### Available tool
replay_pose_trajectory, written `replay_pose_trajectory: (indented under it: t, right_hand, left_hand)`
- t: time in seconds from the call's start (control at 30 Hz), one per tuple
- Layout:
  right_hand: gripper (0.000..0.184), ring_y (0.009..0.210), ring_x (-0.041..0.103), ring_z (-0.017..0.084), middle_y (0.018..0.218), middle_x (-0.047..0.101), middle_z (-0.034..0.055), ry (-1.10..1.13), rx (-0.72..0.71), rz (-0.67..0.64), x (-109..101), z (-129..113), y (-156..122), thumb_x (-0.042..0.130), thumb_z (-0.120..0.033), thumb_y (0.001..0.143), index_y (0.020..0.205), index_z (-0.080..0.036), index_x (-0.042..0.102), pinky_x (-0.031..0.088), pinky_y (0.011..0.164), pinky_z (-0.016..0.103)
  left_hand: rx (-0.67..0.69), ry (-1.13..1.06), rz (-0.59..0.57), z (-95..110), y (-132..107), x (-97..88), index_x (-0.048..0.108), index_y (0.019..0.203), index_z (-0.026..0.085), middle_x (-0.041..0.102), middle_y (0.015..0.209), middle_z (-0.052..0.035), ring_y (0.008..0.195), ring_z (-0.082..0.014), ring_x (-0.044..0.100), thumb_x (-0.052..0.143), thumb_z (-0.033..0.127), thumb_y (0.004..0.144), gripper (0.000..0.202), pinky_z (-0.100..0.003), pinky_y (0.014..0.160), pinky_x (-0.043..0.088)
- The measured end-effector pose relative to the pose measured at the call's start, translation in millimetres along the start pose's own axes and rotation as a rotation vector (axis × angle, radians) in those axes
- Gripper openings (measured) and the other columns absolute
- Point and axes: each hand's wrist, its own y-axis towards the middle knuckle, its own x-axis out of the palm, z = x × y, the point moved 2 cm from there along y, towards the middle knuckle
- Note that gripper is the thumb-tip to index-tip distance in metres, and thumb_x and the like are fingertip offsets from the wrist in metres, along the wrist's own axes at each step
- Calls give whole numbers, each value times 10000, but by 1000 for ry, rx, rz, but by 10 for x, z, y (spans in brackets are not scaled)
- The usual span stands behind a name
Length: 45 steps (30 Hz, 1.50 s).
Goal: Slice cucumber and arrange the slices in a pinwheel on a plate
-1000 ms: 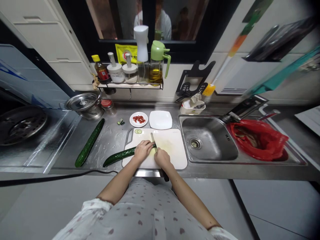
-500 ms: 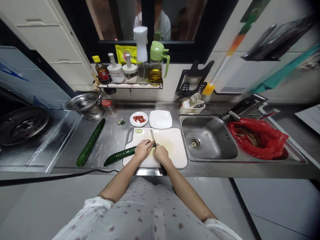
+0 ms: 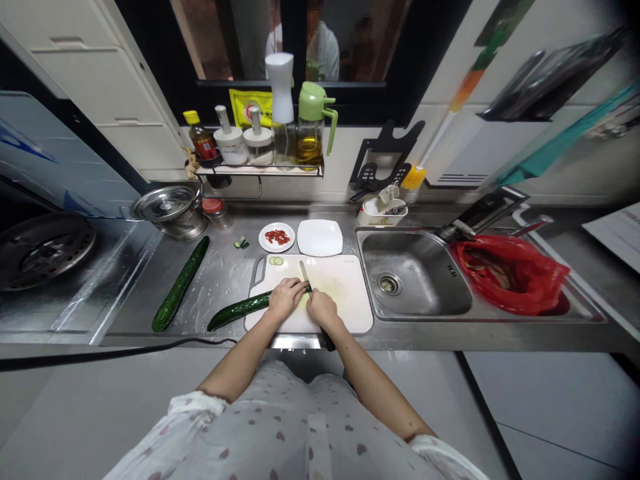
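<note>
A long dark green cucumber lies across the left part of a white cutting board, its far end hanging past the board's edge. My left hand is closed over the cucumber near its right end. In my right hand is a knife; its blade points away from me beside the cucumber's cut end, and its black handle shows below the wrist. Two or so pale cucumber slices rest at the board's upper left. A second whole cucumber lies on the counter to the left.
Behind the board stand a small plate of chopped red pieces and a white square plate. Cucumber ends lie nearby. At right is the sink with a red plastic bag. A lidded pot stands at back left.
The view has shifted very slightly. Both hands, the knife and the cucumber look almost the same as before.
</note>
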Motion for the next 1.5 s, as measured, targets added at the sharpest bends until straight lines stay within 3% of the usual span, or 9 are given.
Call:
replay_pose_trajectory:
  t: [0.93, 1.13, 1.3, 1.4, 1.5]
  right_hand:
    - [312, 1018, 625, 233, 1083, 667, 143, -33, -26, -8, -70, 187, -133, 379, -208, 907, 1156, -154, 559, 431, 776, 292]
    - [317, 969, 639, 243, 1020, 677, 150, -103, -40, 41, -123, 259, -195, 358, -201, 917, 1166, -151, 548, 427, 768, 311]
    - [345, 931, 651, 245, 938, 688, 138, -203, -17, 87, -149, 298, -222, 327, -163, 927, 1214, -177, 518, 419, 746, 314]
    - [352, 920, 649, 230, 937, 684, 125, -254, -31, 148, -167, 324, -245, 331, -164, 936, 1241, -206, 501, 408, 756, 305]
    - [308, 944, 632, 220, 979, 673, 123, -273, -47, 198, -193, 345, -280, 392, -212, 936, 1219, -215, 515, 393, 794, 301]
  left_hand:
    - [-126, -13, -60, 13, 80, -105, 617, 1157, 269, 647, 1011, -42, 959, -177, 574, 422, 364, 949, 301, -287, 811, 455]
    - [-134, -42, 16, 8, 42, -155, 617, 1151, 244, 648, 1036, -58, 987, -196, 572, 436, 365, 939, 304, -339, 908, 434]
    - [-211, -79, 166, 54, 46, -320, 570, 1207, 216, 586, 1157, -93, 1102, -225, 517, 435, 361, 934, 337, -363, 958, 420]
    - [-143, -73, 182, 129, 81, -439, 555, 1226, 215, 561, 1189, -105, 1145, -237, 488, 458, 379, 921, 359, -411, 1039, 358]
    - [-1, -51, 68, 219, 130, -500, 545, 1253, 238, 563, 1200, -96, 1172, -244, 472, 488, 429, 902, 403, -497, 1123, 220]
